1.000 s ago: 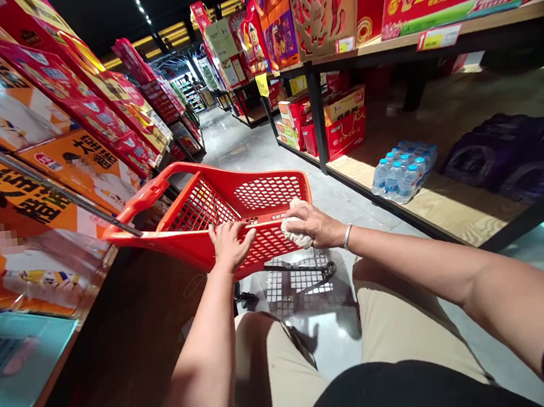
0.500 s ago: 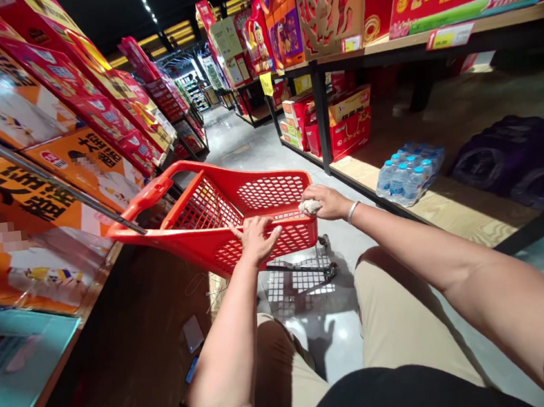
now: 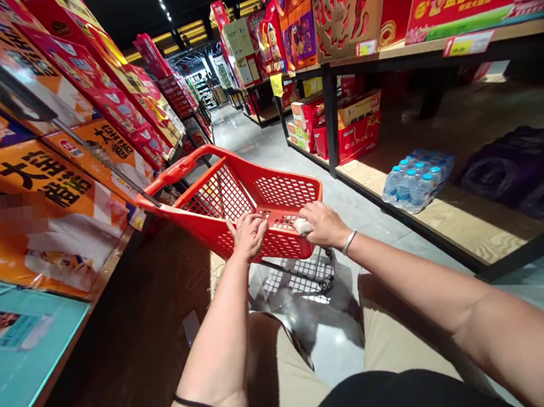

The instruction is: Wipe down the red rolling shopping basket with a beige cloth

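A red shopping cart point(image 3: 275, 187) with grid-patterned sides stands ahead of my knees, its basket holding nothing that I can see. My left hand point(image 3: 248, 235) rests on the near rim, fingers apart and laid over the edge. Near the cart's right corner, my right hand point(image 3: 323, 224) is closed around a crumpled whitish cloth point(image 3: 303, 227) at the rim. A grey metal pole point(image 3: 86, 145) slants from the upper left down to the cart's handle end.
Stacked orange boxes point(image 3: 32, 190) line the left, above a teal box point(image 3: 19, 346). On the right, a low wooden shelf point(image 3: 474, 234) bears a pack of water bottles point(image 3: 415, 182) and dark purple packs point(image 3: 506, 166). A grey-floored aisle point(image 3: 245, 128) runs ahead.
The cart's handle end has swung right in view, and its near side looks turned. My left hand has drawn its fingers closer together and moved slightly left. The pole has shifted right.
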Available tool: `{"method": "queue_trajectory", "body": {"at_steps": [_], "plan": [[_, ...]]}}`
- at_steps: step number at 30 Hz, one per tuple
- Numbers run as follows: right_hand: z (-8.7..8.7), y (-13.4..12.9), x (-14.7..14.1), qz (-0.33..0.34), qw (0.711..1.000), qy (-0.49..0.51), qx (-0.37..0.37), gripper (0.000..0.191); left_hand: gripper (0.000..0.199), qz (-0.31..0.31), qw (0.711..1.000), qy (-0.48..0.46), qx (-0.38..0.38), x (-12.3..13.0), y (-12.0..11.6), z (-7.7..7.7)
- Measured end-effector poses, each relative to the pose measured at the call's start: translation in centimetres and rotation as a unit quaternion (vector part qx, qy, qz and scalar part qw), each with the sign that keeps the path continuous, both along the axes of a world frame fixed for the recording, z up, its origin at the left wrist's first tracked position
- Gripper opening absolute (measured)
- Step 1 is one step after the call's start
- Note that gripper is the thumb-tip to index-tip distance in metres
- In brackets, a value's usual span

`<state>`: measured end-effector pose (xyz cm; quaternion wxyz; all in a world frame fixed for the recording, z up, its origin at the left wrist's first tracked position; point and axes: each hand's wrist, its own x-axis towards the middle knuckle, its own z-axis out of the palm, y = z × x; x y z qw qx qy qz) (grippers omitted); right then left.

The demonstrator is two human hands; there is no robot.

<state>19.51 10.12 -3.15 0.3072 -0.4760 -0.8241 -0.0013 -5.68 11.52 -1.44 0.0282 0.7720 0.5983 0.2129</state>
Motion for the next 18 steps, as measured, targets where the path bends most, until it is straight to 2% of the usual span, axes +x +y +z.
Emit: {"method": "queue_trajectory", "body": {"at_steps": [3,6,8,10,14,16,18], "plan": [[0.7,-2.5,-2.2,-0.016,0.999,-0.028,-0.005,0.024,0.035,0.032,0.999,-0.015,0.006,-1.1,-0.2,-0.4],[0.9,-4.7,-4.2,-0.007,0.999,-0.044,-0.013,0.027,0.045,0.092,0.994,-0.056,0.014,-1.6,-1.0,-1.0],[0.6,-5.8,-5.3,0.017,0.999,-0.042,-0.005,0.028,0.056,0.139,0.986,-0.091,0.016,-1.6,-2.0,-1.8],[0.0,-6.3,-5.9,0.065,0.997,-0.031,0.011,0.033,0.069,0.148,0.982,-0.12,0.014,-1.6,-3.2,-2.7],[-1.2,-5.0,-4.3,0.176,0.984,-0.002,0.033,0.044,0.084,0.1,0.98,-0.171,0.016,-1.9,-5.1,-4.4],[-1.8,-3.3,-2.1,0.173,0.984,0.02,0.029,0.046,0.087,0.103,0.976,-0.193,0.012,-2.4,-5.4,-4.8],[-2.2,-1.5,0.1,0.132,0.99,0.053,0.024,0.044,0.088,0.102,0.974,-0.2,0.003,-2.9,-5.3,-4.7]]}}
